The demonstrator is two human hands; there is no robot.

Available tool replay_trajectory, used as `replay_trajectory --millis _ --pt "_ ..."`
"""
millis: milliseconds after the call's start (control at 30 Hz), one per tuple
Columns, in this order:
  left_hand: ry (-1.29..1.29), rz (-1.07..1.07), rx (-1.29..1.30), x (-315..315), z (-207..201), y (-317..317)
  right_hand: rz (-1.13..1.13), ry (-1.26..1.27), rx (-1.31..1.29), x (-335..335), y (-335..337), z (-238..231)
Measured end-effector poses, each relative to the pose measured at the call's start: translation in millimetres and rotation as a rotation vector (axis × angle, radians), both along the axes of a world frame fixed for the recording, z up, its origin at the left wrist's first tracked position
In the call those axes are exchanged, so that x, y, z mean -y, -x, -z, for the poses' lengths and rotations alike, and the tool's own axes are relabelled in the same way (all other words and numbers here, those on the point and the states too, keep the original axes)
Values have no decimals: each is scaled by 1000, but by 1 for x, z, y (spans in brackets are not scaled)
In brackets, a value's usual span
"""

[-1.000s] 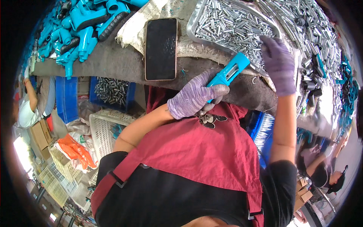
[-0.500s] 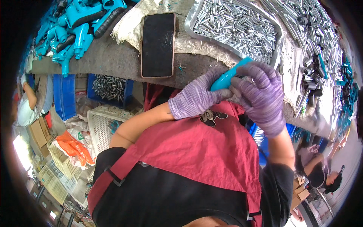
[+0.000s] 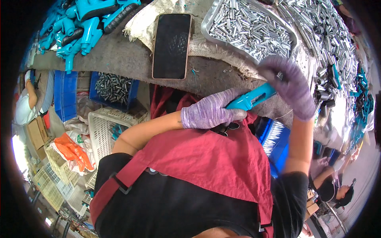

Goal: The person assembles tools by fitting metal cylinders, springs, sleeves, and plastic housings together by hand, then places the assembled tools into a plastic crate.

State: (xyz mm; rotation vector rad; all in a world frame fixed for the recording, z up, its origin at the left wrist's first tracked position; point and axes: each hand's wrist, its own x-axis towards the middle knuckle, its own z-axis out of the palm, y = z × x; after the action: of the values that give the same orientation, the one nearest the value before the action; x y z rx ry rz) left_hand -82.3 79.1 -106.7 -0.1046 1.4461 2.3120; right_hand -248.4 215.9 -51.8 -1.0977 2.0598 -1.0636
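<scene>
My left hand (image 3: 210, 111), in a purple knitted glove, is closed around a teal plastic handle-shaped part (image 3: 254, 97) with a long slot in its side. It is held in front of the red apron, slanting up to the right. My right hand (image 3: 294, 89), gloved alike and blurred by motion, is raised just beyond the part's upper end, beside the tray's near corner. Its fingers are curled together, and a small shiny metal piece (image 3: 279, 75) shows at their tips. Behind lies a metal tray (image 3: 205, 29) heaped with short metal pins (image 3: 250, 29).
A phone (image 3: 171, 47) lies on the grey cloth-covered bench. Teal plastic parts (image 3: 89, 33) pile up at far left; loose metal tubes (image 3: 333, 43) cover the right. Below the bench are a blue bin (image 3: 133, 97) of metal pieces and a white crate (image 3: 101, 137). Other people appear at both sides.
My right hand has left the teal part and moved right and up. The part has tilted in my left hand, bringing its slotted side into view.
</scene>
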Motion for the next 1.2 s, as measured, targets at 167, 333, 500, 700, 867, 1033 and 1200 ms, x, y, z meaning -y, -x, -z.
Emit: replay_trajectory --millis 167,333,500,700,867,1033,1200 --pt "-33 -39 149 3 15 -12 -98 -153 -768 39 38 28" --pt "-128 -110 155 8 17 -18 -180 -344 -917 55 41 41" --pt "-260 -154 228 13 18 -18 -241 -348 -1029 52 43 43" --pt "-576 -330 282 16 16 -16 139 58 -544 43 10 21" --pt "-642 -330 255 14 16 -13 12 203 -78 32 -41 17" --pt "-521 -291 120 13 10 -10 -13 139 -54 24 -40 19" --pt "-271 -271 110 10 8 -14 85 183 728 17 -43 12"
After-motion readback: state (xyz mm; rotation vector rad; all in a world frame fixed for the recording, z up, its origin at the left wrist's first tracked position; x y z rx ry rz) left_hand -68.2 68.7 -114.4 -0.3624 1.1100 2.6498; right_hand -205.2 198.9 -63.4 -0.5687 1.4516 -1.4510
